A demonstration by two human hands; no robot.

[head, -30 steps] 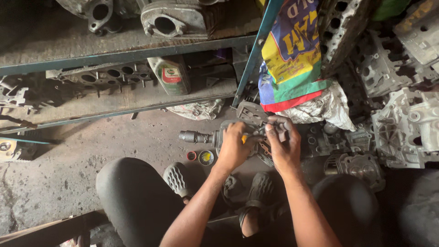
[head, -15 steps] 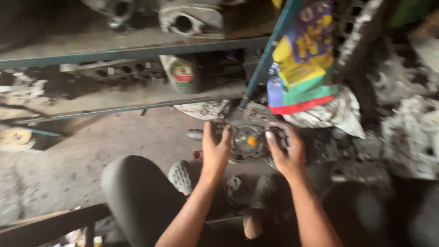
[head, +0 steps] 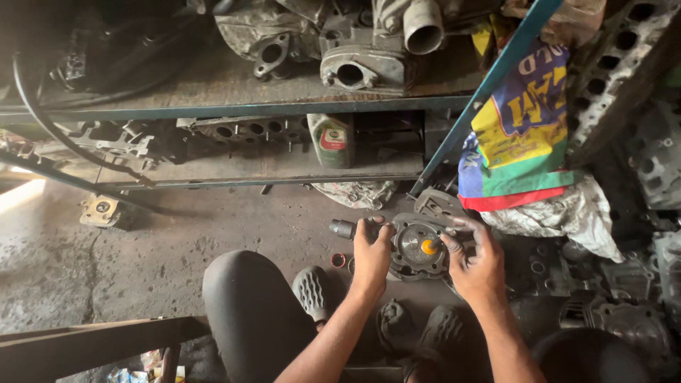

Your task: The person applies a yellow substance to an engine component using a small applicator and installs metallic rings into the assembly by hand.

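**Both hands on the round metal housing, stub shaft pointing to nine o'clock**

The round metal housing sits low on the concrete floor, just ahead of the person's feet and right under the bottom shelf. The left hand clasps it at its nine o'clock edge, fingers curled over the rim. The right hand takes the three o'clock edge, fingertips spread across the face and thumb tucked beneath — so the part lies squarely between the two palms, neither hand clearly nearer than the other.

A yellow cap marks the centre of the face, closest to the right fingertips. The long axis runs across the view: a dark stub shaft juts out past the left knuckles toward nine o'clock. Whether the left hand grips the shaft's root or only the rim is hard to tell — the fingers hide the join.

At twelve o'clock from the housing a rag lies on the floor, and a green oil can stands on the shelf above. A printed sack hangs at one o'clock. A small red ring rests on the floor just beside the left wrist.
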